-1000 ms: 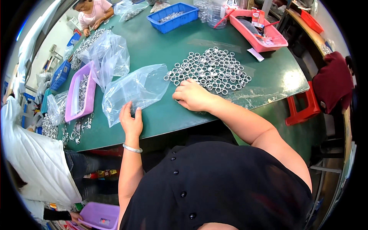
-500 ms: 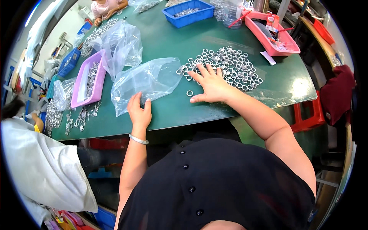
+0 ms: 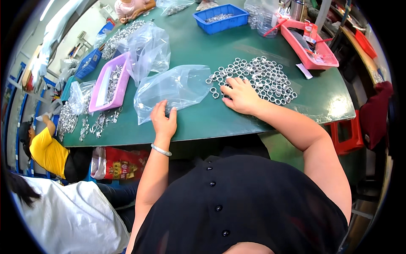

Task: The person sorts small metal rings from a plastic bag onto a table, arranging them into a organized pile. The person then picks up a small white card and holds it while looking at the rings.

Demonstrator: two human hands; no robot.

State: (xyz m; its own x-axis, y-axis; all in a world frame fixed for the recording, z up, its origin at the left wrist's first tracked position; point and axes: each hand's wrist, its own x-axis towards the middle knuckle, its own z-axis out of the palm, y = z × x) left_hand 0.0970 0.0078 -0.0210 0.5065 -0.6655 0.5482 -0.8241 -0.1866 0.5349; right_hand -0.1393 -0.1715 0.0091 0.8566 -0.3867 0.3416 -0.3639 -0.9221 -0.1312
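Observation:
My left hand (image 3: 164, 120) rests at the near edge of a clear plastic bag (image 3: 169, 86) lying flat on the green table (image 3: 198, 127). Its thumb stands apart from the fingers, and I see nothing held in it. Silvery metal rings (image 3: 270, 80) lie spread in a patch to the right of the bag. My right hand (image 3: 241, 98) is palm down at their near-left side, fingers bent and apart, tips among the rings. What lies under that palm is hidden. A couple of rings (image 3: 215, 95) sit just left of the right thumb.
Left of the bag are a crumpled clear bag (image 3: 150, 48), a purple tray (image 3: 122, 86) of metal parts and loose piles. A blue tray (image 3: 222, 21) and a pink tray (image 3: 321, 63) stand farther back. A person in white (image 3: 76, 211) and one in yellow (image 3: 50, 148) are at left.
The view has shifted, showing more of the people at left. My right hand's spread fingers have drawn in and bent at the rings' edge. My left hand stays by the bag.

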